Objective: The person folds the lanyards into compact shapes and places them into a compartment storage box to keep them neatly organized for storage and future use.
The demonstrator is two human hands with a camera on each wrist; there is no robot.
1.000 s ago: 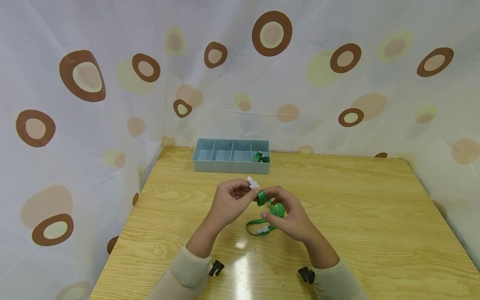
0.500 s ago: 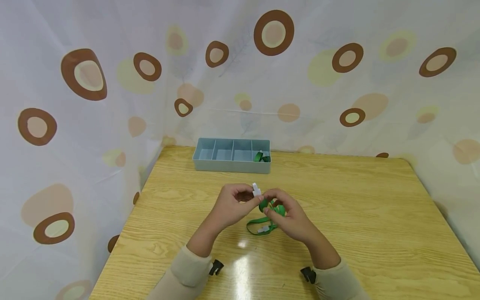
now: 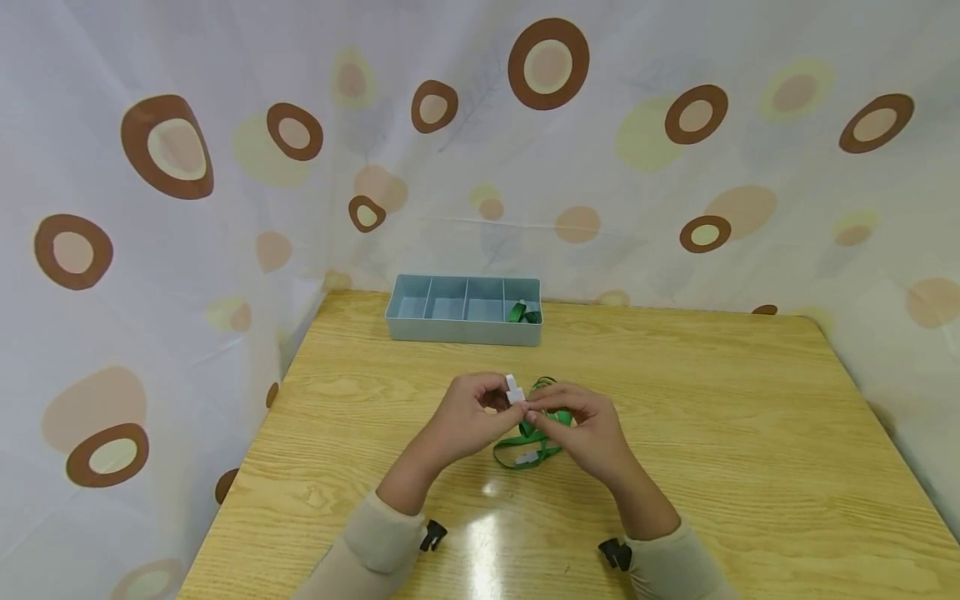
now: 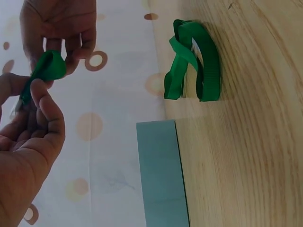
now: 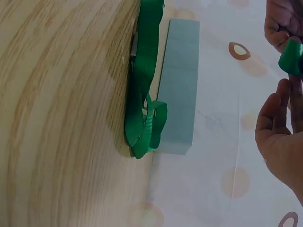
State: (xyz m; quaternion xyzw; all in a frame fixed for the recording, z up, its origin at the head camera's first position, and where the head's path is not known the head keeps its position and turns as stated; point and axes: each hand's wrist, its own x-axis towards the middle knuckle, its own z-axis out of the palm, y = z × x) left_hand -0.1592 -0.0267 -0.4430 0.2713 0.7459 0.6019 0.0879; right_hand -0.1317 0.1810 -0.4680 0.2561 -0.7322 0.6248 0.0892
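Note:
Over the table my left hand (image 3: 467,423) pinches a folded green lanyard (image 4: 49,67) just below its white plastic clip (image 3: 514,392), which points up. Thumb and forefinger of my right hand (image 3: 597,435) meet at the ribbon beside the left thumb and pinch it; the fingers partly hide that spot. Beneath both hands a loosely looped green ribbon (image 5: 147,61) lies on the wood, with a second white clip (image 3: 527,457) on it. Whether the held piece and this ribbon are joined, I cannot tell.
Toward the back of the wooden table (image 3: 712,400) stands a blue-grey divided box (image 3: 462,332). Its rightmost compartment holds green ribbon (image 3: 517,312). A patterned curtain (image 3: 450,183) hangs behind and on both sides. Black buckles (image 3: 432,536) sit at the wrists.
Both hands have come slightly nearer the person, the clip with them. The right fingertips have closed in from beside the green ribbon and now meet at the left thumb.

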